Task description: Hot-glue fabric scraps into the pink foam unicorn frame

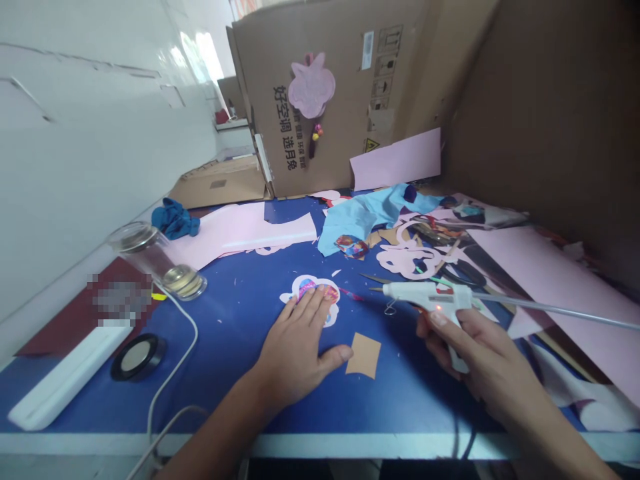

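My left hand (295, 347) lies flat on the blue tabletop (240, 373), fingers stretched out, its fingertips pressing on a white cut-out shape with a shiny multicoloured patch (310, 291). A small tan card square (364, 355) lies just right of its thumb. To the right, my right hand (475, 353) is wrapped round the handle of a white hot glue gun (425, 299). The gun's nozzle points left, toward the cut-out, a short way off it.
A glass jar (160, 257) lies on its side at the left, beside a white cable (175, 360), a black round lid (139, 357) and a white bar (65, 383). Pink and light blue paper scraps (370, 213), scissors (380, 280) and a cardboard box (340, 87) crowd the back.
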The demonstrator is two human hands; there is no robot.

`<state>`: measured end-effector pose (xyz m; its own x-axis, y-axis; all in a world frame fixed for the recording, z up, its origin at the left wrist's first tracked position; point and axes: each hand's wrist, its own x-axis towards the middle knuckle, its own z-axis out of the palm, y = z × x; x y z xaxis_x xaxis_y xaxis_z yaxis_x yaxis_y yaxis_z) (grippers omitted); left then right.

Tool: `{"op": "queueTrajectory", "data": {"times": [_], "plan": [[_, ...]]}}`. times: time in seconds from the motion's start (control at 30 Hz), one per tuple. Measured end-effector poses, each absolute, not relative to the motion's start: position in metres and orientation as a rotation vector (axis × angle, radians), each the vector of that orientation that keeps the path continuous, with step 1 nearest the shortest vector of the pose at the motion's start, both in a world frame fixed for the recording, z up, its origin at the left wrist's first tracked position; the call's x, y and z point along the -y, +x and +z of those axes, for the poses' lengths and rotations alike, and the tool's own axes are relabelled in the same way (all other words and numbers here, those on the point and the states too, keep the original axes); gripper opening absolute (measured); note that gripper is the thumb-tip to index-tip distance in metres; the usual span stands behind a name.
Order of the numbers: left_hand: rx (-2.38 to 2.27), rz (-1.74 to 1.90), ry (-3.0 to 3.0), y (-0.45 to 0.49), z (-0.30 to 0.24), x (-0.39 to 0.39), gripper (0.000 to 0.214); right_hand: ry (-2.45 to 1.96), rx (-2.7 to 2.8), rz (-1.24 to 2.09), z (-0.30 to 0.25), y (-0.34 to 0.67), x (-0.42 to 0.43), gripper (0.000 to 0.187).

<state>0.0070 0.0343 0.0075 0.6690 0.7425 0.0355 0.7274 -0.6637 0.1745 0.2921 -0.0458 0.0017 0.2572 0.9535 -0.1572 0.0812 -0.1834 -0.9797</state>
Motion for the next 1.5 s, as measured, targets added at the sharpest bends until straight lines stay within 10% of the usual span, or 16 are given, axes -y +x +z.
{"op": "queueTrajectory", "data": {"times": [1.5], "plan": [[-1.361, 0.141, 2.689, -0.001, 0.003, -0.051, 0.087, -1.577, 0.993, 1.06, 0.001, 0.292, 0.047, 0.055]]}}
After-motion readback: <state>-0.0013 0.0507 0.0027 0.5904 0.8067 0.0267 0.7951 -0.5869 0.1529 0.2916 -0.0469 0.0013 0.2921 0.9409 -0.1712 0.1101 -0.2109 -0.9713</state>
